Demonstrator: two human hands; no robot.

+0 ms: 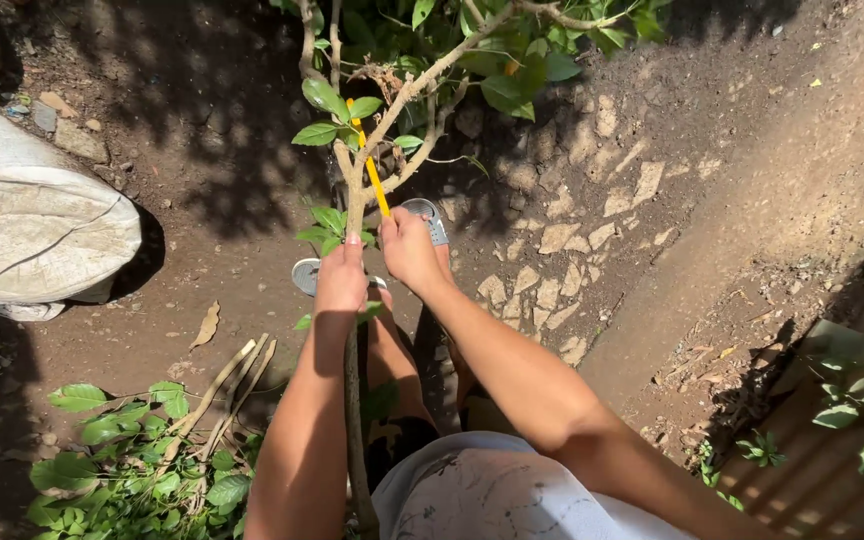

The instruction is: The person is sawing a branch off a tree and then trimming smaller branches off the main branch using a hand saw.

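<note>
Left hand (340,282) is closed around the upright branch (354,215); right hand (408,250) is closed on a yellow tool (372,165) set against the branch fork. Cut branches (222,385) lie on bare soil (232,150), a white sack (32,220) at left.

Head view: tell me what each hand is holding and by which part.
The left hand grips the branch's main stem just below its fork. The right hand holds the yellow-bladed saw by its handle end, which the hand hides.
</note>
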